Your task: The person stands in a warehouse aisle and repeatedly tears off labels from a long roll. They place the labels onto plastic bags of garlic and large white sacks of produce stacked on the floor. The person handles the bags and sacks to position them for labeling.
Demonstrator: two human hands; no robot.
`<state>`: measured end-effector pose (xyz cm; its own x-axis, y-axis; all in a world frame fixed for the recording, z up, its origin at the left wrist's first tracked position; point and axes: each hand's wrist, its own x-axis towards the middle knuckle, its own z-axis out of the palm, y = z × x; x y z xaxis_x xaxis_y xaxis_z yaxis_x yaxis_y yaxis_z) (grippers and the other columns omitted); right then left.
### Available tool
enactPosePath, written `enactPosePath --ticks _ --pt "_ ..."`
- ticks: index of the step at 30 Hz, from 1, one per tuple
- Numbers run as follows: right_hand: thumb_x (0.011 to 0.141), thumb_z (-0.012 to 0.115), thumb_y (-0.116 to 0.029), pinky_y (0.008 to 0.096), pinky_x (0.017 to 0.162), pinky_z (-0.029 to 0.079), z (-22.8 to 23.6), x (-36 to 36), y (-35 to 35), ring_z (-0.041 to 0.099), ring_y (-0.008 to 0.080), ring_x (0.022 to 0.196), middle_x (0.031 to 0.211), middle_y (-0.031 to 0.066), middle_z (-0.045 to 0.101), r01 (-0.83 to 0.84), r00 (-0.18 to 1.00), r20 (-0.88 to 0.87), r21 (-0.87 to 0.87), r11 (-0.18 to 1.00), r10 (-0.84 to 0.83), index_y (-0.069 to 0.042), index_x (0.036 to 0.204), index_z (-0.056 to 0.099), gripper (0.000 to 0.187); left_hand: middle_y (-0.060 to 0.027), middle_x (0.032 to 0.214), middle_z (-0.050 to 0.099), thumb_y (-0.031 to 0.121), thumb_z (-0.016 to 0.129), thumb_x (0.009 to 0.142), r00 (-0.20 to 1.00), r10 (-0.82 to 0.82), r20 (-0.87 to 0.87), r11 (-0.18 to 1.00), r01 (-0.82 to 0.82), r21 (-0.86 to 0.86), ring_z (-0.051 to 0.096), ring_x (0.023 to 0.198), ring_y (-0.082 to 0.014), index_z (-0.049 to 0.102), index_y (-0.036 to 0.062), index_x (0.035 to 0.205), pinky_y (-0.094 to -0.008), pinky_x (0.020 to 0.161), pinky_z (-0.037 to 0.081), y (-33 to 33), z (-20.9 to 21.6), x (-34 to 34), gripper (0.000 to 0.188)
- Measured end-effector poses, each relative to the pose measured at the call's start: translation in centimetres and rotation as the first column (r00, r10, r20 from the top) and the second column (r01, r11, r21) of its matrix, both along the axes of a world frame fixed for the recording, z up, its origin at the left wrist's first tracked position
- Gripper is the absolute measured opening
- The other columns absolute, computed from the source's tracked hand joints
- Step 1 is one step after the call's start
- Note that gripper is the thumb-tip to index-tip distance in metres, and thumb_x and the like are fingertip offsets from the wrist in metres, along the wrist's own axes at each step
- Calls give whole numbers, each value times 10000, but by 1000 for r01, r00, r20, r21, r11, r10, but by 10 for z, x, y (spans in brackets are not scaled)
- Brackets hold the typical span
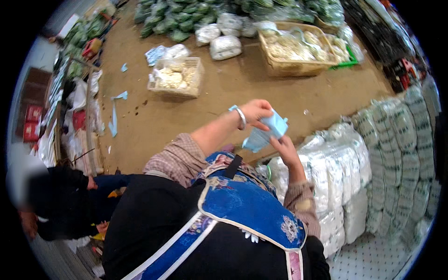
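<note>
Your left hand (257,113) is bent over the upper left side of a light blue packet (278,124), grasping it with curled fingers. Your right hand (285,148) grasps its lower right edge from about 5 o'clock. The packet is off the brown floor (224,88), just in front of you, its boxy end toward 1 o'clock and a thin, crumpled part hanging toward 7. Your left wrist wears a pale bangle (241,119).

Taking the packet as the centre of the dial, a small crate (173,93) with pale, lumpy contents stands on the floor at 10 o'clock. White bags (225,47) lie at 11, with a heap of green packs (179,18) beyond them. A larger tan basket (298,70), filled with pale produce and some plastic, stands between 12 and 1. Blue scraps (113,125) lie on the floor at 9.

White packs (333,172) are stacked at 4 o'clock, near your right hand, and a taller stack of wrapped packs (396,144) rises at 3. At 8, well apart from your hands, is a co-worker in dark clothes (65,200). A blue flowered apron (245,200) covers your chest.
</note>
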<state>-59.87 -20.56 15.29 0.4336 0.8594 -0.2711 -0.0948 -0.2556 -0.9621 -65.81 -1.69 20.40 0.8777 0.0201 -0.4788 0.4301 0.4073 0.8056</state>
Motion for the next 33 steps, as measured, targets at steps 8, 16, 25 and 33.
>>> enactPosePath --ticks 8,16,25,33 --pt "868 383 -186 356 804 429 60 40 18 529 216 920 1044 87 525 598 605 -726 146 788 -325 -34 1105 418 283 -95 999 512 501 280 834 958 -284 -37 890 249 -381 550 867 -202 440 24 1074 -347 563 532 12 9 12 557" --pt "874 353 -170 420 822 409 31 99 -9 496 261 958 1033 124 509 777 452 -810 153 610 -373 -15 1063 427 255 -170 1067 502 515 243 835 870 -486 -82 762 376 -527 555 900 -245 378 -22 1152 -358 616 528 0 -37 -29 638" --pt "876 317 -231 472 920 301 50 133 -40 417 303 1075 1145 153 455 893 354 -760 103 437 -544 12 1126 407 361 -30 865 591 172 643 707 761 -604 -236 796 588 -142 562 691 -101 518 51 1017 -198 543 474 29 -57 -88 355" --pt "885 295 -228 491 909 311 86 177 -79 428 318 1060 1135 151 464 953 292 -667 144 265 -685 26 1112 417 362 4 741 574 211 690 655 650 -664 -369 685 727 48 515 610 -69 578 41 879 -206 535 443 60 -59 -114 303"
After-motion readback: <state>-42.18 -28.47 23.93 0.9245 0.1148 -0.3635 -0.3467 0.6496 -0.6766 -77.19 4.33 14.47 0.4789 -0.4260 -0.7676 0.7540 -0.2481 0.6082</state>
